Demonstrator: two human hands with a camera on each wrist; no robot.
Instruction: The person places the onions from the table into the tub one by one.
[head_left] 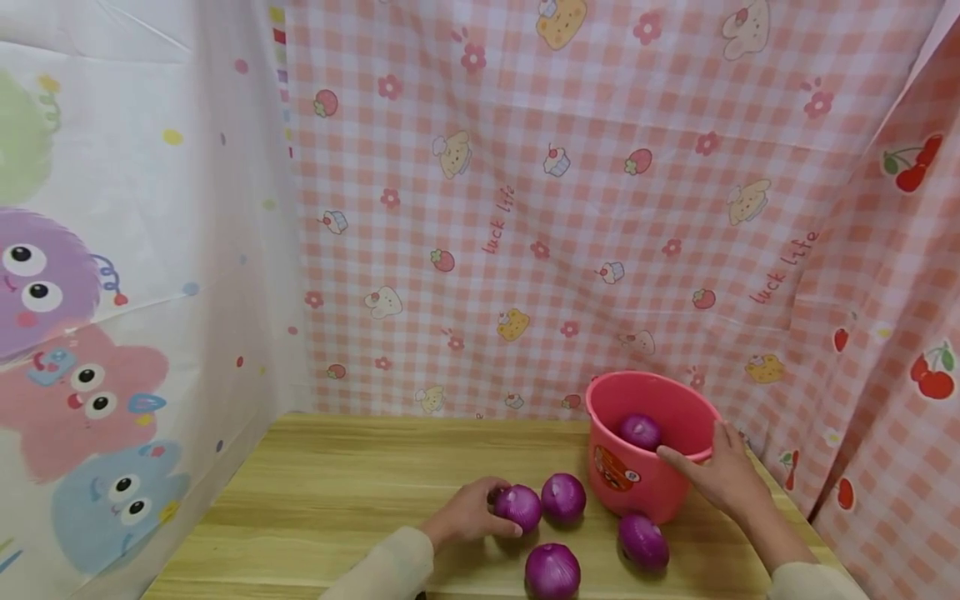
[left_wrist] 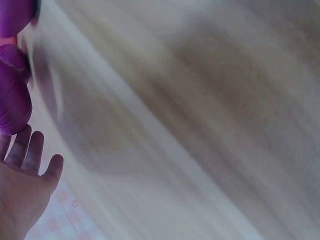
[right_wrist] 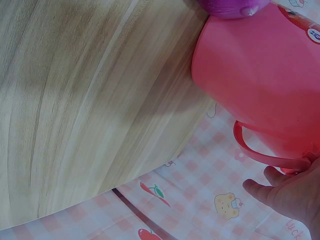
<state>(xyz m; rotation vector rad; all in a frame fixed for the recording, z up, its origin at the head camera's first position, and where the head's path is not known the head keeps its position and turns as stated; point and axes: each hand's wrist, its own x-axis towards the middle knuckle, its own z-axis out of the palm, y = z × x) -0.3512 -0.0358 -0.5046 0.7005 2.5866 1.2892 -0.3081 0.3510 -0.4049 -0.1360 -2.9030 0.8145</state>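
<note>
In the head view my left hand reaches round a purple onion on the wooden table, thumb in front and fingers behind. The left wrist view shows that hand's fingers fairly straight, their tips right at an onion. My right hand holds the rim of a pink bucket, the thumb at its front edge. In the right wrist view two fingers extend beside the bucket's handle. One onion lies inside the bucket; its inner bottom is hidden.
More onions lie on the table: one behind the left hand's onion, one nearer me, one before the bucket. A checked pink curtain hangs at the back and right, a white cartoon sheet at left.
</note>
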